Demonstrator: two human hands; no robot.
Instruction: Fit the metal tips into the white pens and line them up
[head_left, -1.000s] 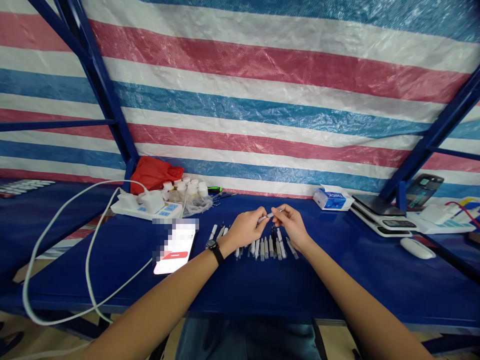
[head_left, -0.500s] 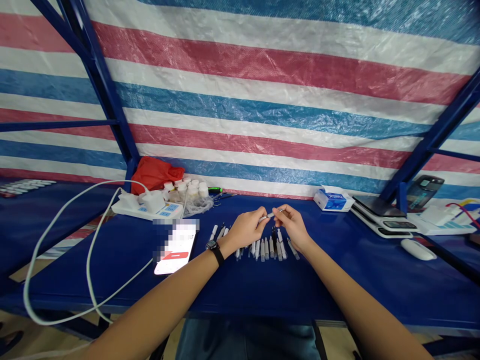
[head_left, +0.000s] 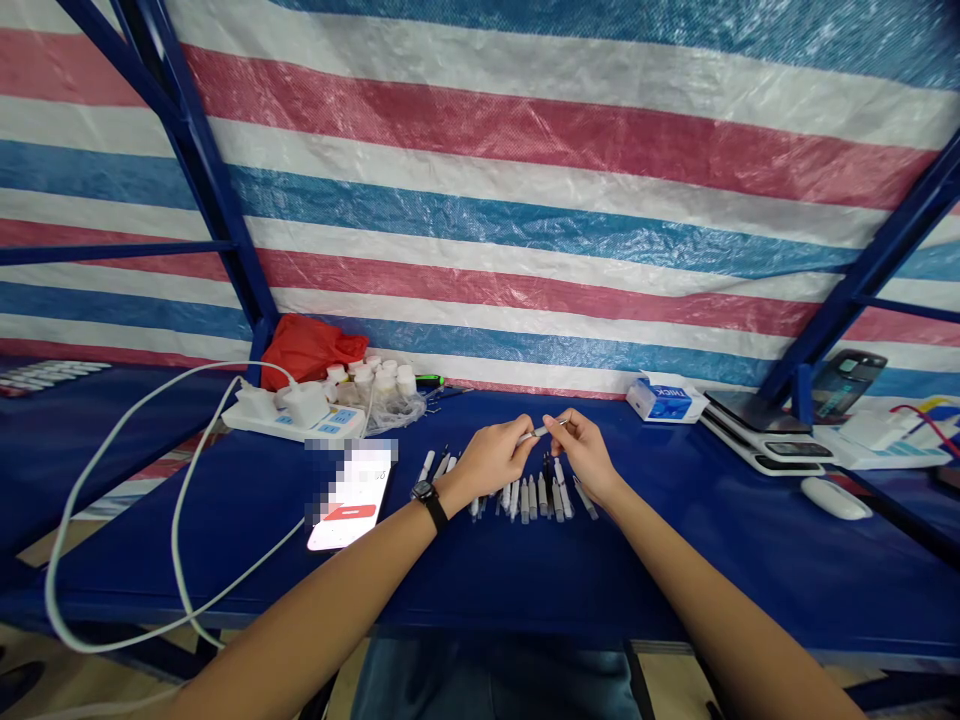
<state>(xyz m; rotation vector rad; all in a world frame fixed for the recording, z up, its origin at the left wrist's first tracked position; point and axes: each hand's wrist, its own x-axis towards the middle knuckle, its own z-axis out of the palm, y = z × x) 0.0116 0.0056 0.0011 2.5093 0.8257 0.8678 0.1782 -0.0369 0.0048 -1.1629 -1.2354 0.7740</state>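
Note:
A slim pale pen [head_left: 533,435] is held level between my two hands above the blue table. My left hand [head_left: 495,455], with a black watch on its wrist, is closed round its left end. At the right end my right hand [head_left: 577,448] pinches it between thumb and fingertips. The fingers hide much of the pen. Below and between the hands lies a row of pen parts [head_left: 541,495] in white, grey and black, side by side. My left hand covers part of that row. More white and black pieces [head_left: 427,465] lie just left of that hand.
Left of my hands lies a lit phone [head_left: 361,495], with a white power strip [head_left: 330,422] and looping cables behind. White bottles [head_left: 386,382] and a red bag [head_left: 307,350] stand at the back. At the right are a blue-white box [head_left: 666,398], a scale [head_left: 780,445] and a white mouse [head_left: 836,498].
My right fingertips have shifted slightly left along the pen. My left hand keeps its grip, and the things on the table lie as before.

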